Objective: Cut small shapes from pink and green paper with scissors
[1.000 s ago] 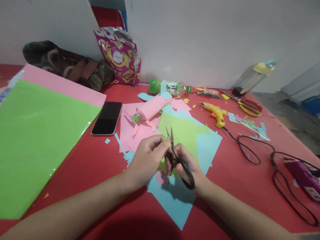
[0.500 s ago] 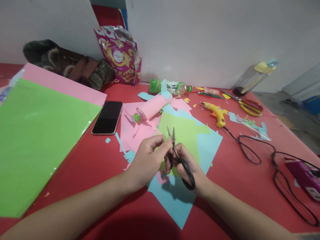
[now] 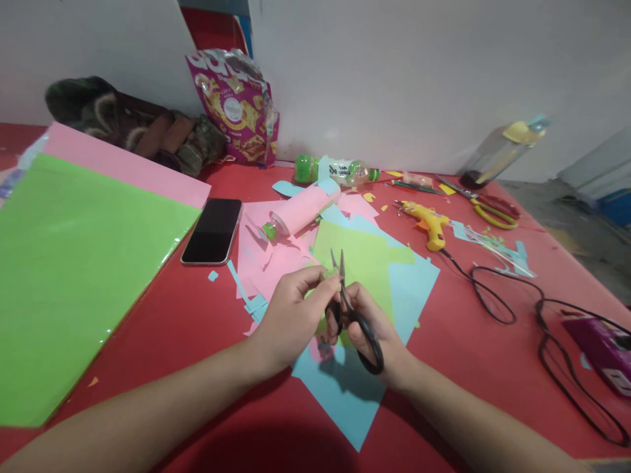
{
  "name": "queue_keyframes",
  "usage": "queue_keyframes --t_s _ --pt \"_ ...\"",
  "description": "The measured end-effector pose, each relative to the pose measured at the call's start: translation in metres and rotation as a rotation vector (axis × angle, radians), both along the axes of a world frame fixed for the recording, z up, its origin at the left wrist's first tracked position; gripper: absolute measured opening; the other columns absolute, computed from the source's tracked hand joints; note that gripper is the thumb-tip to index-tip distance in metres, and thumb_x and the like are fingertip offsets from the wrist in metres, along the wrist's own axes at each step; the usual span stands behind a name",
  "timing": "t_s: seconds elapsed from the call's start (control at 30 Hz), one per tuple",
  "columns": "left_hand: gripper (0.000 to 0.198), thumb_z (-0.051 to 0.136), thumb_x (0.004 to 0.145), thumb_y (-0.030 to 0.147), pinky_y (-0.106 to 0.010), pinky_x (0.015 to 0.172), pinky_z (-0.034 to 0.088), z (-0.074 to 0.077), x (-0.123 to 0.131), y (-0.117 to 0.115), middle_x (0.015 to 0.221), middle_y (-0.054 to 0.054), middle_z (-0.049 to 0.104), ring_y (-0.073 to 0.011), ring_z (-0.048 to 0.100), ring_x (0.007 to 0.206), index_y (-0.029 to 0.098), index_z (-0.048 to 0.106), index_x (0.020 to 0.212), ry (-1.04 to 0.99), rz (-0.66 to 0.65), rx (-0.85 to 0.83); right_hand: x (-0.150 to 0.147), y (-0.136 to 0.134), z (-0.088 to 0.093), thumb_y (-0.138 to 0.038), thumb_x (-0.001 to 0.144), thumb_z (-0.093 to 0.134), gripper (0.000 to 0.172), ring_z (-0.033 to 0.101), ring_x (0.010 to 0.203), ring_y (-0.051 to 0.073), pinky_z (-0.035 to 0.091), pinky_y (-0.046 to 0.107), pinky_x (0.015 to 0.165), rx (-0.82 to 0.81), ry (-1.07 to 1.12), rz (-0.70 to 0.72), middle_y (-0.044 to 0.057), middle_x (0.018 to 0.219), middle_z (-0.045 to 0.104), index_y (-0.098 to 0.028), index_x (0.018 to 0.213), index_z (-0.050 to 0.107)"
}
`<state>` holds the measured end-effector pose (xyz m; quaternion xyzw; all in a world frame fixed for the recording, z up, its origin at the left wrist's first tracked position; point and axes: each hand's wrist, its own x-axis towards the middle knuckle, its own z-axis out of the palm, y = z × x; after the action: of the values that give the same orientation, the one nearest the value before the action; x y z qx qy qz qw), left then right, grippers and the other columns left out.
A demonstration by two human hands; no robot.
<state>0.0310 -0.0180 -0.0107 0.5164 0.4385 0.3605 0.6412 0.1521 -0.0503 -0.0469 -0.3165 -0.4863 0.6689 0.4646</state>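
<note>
My right hand (image 3: 371, 323) grips black-handled scissors (image 3: 371, 351), their blades pointing away from me and slightly apart. Pinched between the thumb and fingers of my left hand (image 3: 300, 309) is a small piece of green paper (image 3: 331, 274), right at the blades and mostly covered by the fingers. Both hands are above a light green sheet (image 3: 359, 253), which lies on a light blue sheet (image 3: 352, 410). A small pink paper piece (image 3: 321, 350) shows beneath the hands. Beyond them, a bottle wrapped in pink paper (image 3: 308, 209) lies on its side.
A phone (image 3: 213, 231) and a large green sheet stack (image 3: 93, 263) lie left. Behind are a snack bag (image 3: 234, 108) and a green-capped bottle (image 3: 340, 172). To the right are a yellow glue gun (image 3: 426, 223) with its black cord, larger scissors (image 3: 488, 207) and a purple box (image 3: 599, 351).
Almost nothing differs. The scissors' handle has shifted very slightly, and both hands keep their places around the green paper piece.
</note>
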Motion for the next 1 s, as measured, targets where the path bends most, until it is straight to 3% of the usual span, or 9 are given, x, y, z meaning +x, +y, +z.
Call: queue_keyframes --t_s 1.0 --pt "0.030 0.042 0.079 0.024 -0.017 0.035 0.028 0.0011 0.0002 0.0003 0.034 0.008 0.041 -0.0052 0.040 0.032 0.017 0.039 0.050 -0.023 0.022 0.004 -0.0030 -0.0031 0.0019 -0.047 0.065 0.061 0.040 0.041 0.048 0.007 0.038 0.022 0.044 -0.113 -0.026 -0.070 -0.005 0.061 0.042 -0.022 0.073 0.032"
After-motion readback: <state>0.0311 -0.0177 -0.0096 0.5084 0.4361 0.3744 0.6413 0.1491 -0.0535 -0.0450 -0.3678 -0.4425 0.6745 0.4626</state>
